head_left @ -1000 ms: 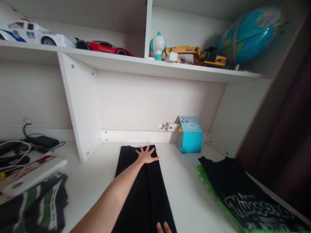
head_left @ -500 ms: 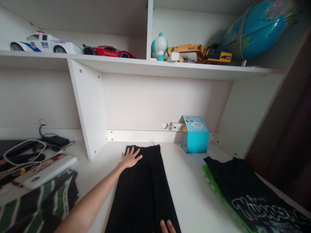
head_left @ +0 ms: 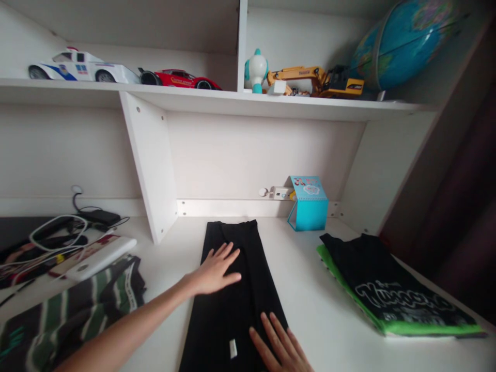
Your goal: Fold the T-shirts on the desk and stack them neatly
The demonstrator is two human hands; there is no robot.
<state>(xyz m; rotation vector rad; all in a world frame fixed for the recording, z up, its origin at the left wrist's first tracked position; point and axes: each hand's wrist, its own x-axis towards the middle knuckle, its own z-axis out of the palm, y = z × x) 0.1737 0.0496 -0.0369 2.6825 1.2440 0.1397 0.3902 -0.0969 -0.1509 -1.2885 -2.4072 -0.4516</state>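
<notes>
A black folded garment [head_left: 225,315] lies lengthwise on the white desk, its far end close to the back board. Near its lower middle a small white label [head_left: 233,349] shows. My left hand [head_left: 217,268] is over the upper half of the garment, palm down with fingers spread. At the garment's lower right edge, my right hand [head_left: 281,343] rests with fingers stretched out, partly cut off by the frame's bottom. Neither hand grips anything. The kind of garment cannot be made out for certain.
Folded shirts, black [head_left: 391,279] over green, lie at right. A striped cloth [head_left: 77,305], a white box-like item [head_left: 103,258] and cables [head_left: 58,243] sit at left. A teal desk calendar [head_left: 310,212] stands behind. Overhead, a shelf [head_left: 194,95] holds toy vehicles and a globe [head_left: 406,44].
My left hand has moved from the garment's far end toward me. My right hand has come further into view along the right edge. The white label now shows; the view has shifted slightly.
</notes>
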